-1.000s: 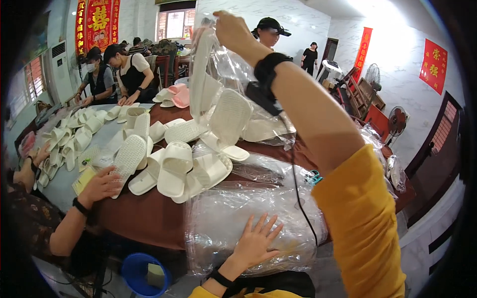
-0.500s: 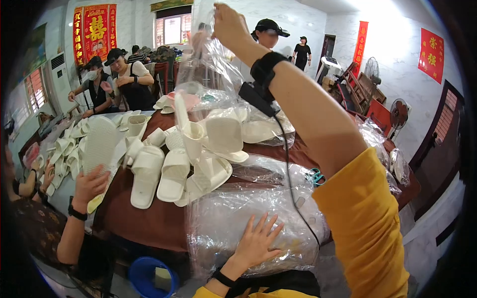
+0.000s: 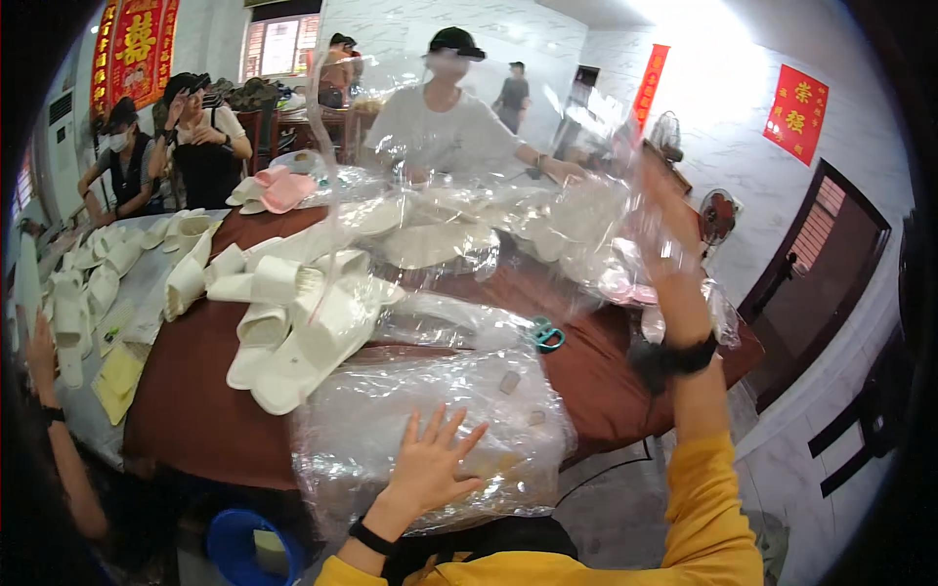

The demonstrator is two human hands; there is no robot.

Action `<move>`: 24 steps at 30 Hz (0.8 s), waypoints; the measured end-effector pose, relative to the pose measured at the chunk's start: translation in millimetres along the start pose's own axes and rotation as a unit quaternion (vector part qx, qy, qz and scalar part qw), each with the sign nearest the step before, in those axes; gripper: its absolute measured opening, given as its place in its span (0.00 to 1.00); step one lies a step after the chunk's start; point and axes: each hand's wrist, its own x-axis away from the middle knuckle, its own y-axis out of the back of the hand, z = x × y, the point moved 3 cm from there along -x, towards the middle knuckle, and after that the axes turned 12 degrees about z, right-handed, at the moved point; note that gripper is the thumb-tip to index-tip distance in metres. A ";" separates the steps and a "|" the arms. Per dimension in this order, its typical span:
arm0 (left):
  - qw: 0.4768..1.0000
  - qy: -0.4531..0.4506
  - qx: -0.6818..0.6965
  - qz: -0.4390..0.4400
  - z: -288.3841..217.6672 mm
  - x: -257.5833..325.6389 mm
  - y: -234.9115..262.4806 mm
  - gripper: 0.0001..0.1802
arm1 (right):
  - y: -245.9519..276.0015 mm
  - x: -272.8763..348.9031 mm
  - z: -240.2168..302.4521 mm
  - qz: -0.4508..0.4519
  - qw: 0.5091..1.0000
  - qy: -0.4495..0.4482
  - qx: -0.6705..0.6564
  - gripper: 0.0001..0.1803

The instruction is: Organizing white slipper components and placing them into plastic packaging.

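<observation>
1. The right hand (image 3: 664,230) is raised at the right, over the far part of the table, its fingers drawn in on a clear plastic bag (image 3: 625,161). Motion blur hides the fingers, so how tightly they pinch cannot be told.
2. This bag is thin, colourless and see-through, with bright glints and wrinkles near the hand. It spreads leftward in the air above the table, one long edge showing as a pale, wavering line. The person in a white top (image 3: 440,127) across the table shows through it, slightly hazed.
3. The left hand (image 3: 430,464) lies palm down with fingers spread, gripping nothing, on a pile of clear plastic bags (image 3: 342,420).
4. That pile lies at the near edge of the table, directly before the wearer. It looks flat and layered, glossy and creased, with uneven edges and white reflections; a faint yellowish tint shows near its lower right.
5. White slippers (image 3: 293,342) lie heaped just left of the pile on the brown tablecloth (image 3: 606,381), thick-soled, each with a broad band over the foot.
6. Teal-handled scissors (image 3: 548,335) lie just beyond the pile's right corner.
7. Pink slippers (image 3: 285,190) sit farther back, and a blue bin (image 3: 221,552) stands below the table's near edge.
</observation>
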 end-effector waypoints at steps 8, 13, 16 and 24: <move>0.999 0.010 -0.021 0.044 -7.3 -7.1 3.0 0.47 | -70.8 202.7 41.5 0.189 0.814 -0.239 -0.495 0.45; 0.999 -0.016 -0.007 0.030 -2.7 -9.1 6.9 0.44 | -103.4 246.1 27.6 0.319 0.899 -0.157 -0.255 0.56; 0.950 0.008 0.312 0.017 82.9 73.3 -83.4 0.40 | -112.6 261.9 15.6 0.342 0.892 -0.186 -0.229 0.59; 0.806 0.246 0.467 -0.267 143.6 96.2 82.6 0.22 | -111.4 264.9 17.5 0.360 0.922 -0.126 -0.069 0.60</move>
